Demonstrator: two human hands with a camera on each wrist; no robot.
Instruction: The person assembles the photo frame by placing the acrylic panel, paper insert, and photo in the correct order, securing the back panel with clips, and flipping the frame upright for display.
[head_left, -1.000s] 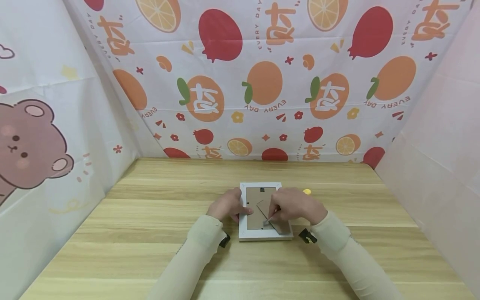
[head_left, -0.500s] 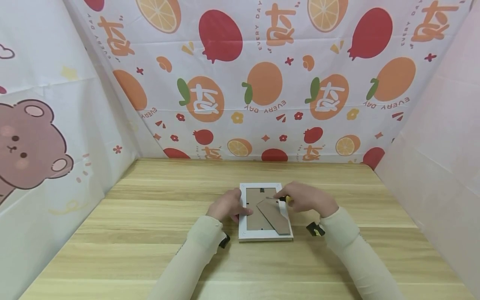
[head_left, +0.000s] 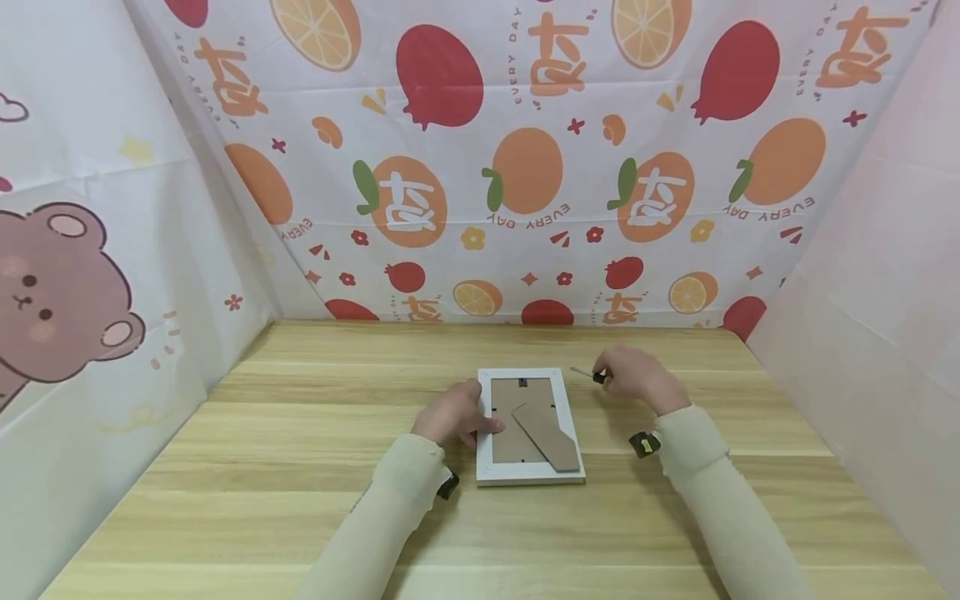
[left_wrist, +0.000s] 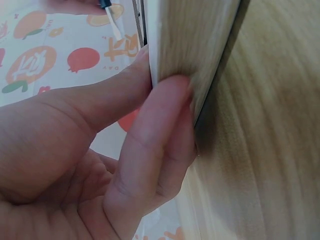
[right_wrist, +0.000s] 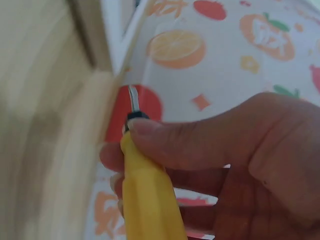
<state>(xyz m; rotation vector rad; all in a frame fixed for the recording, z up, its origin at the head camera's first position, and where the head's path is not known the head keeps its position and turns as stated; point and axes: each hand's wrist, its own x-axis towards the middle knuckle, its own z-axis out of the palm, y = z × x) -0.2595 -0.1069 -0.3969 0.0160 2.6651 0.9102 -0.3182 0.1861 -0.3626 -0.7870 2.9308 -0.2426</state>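
A white picture frame (head_left: 528, 475) lies face down on the table, its brown backing board (head_left: 507, 442) and slanted easel stand (head_left: 551, 437) showing. My left hand (head_left: 452, 412) grips the frame's left side. In the left wrist view the thumb lies over the back face and the fingers press against the frame's side edge (left_wrist: 175, 45). Beyond the frame's upper right corner, my right hand (head_left: 636, 377) holds a screwdriver (right_wrist: 150, 195) by its yellow handle, thumb near the black collar. Its metal shaft points left toward the frame, apart from it. Small dark tabs sit along the backing's edges.
The wood-grain table (head_left: 337, 500) extends around the frame on every side. A fruit-print cloth (head_left: 525, 175) hangs behind its back edge. White cloths hang at the left (head_left: 172, 275) and right (head_left: 847, 317).
My right hand has lifted away from the stand and backing with the screwdriver and moved to the upper right, off the frame. The left hand keeps its grip on the frame.
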